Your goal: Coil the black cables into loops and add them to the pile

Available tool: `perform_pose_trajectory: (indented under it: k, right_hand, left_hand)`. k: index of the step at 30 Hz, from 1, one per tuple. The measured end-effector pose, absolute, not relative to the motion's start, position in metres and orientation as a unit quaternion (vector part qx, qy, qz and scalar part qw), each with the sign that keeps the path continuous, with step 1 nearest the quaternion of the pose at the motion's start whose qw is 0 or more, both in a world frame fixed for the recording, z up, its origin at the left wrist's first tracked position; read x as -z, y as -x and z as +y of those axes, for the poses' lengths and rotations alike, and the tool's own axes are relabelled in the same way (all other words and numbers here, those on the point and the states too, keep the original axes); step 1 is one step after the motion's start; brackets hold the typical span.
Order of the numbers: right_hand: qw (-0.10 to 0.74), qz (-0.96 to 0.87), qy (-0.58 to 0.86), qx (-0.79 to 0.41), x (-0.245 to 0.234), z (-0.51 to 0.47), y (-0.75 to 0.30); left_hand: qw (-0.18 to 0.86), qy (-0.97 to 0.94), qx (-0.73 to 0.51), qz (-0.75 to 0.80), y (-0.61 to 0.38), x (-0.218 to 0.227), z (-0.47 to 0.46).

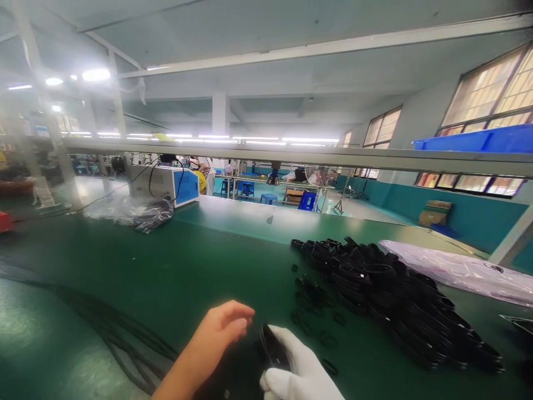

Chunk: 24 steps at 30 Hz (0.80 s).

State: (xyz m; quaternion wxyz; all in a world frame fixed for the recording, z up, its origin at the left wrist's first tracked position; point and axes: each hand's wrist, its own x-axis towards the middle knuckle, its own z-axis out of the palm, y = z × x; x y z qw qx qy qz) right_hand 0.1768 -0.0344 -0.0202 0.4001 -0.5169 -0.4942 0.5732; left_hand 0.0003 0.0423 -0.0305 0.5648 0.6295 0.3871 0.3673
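Note:
My left hand [225,332], bare, hovers over the green table with its fingers stretched out and nothing in it. Beside it on the right, my right hand [297,364] wears a white glove and is closed around a coiled black cable [270,347]. A small gap separates my left fingertips from that coil. Several thin black rings [328,339] lie loose on the table just past my right hand. Further right is a large heap of coiled black cables [375,283].
Long black cables [100,316] run across the table [179,272] at the left. A blue and grey machine [175,186] stands at the back, with clear plastic bags [137,214] before it. Plastic-wrapped material [458,272] lies behind the heap. A shelf rail [266,150] crosses above.

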Motion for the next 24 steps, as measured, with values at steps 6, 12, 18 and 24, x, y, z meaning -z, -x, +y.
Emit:
perform_pose_trajectory:
  k: [6,12,18,24]
  right_hand:
    - [0.16,-0.656,0.674,-0.3,0.034,-0.023,-0.175]
    - [0.297,-0.57,0.652,-0.403,0.037,-0.023,-0.201]
    - [0.355,-0.536,0.672,-0.367,0.022,-0.025,-0.213]
    - [0.123,-0.663,0.677,-0.296,0.025,-0.026,-0.175]
  left_hand:
    - [0.525,-0.617,-0.388,0.439,0.002,0.03,0.046]
    - [0.513,-0.625,-0.368,0.458,0.005,0.034,0.046]
    - [0.481,-0.66,-0.33,0.474,0.006,0.033,0.044]
    - [0.457,-0.677,-0.314,0.484,0.006,0.031,0.042]
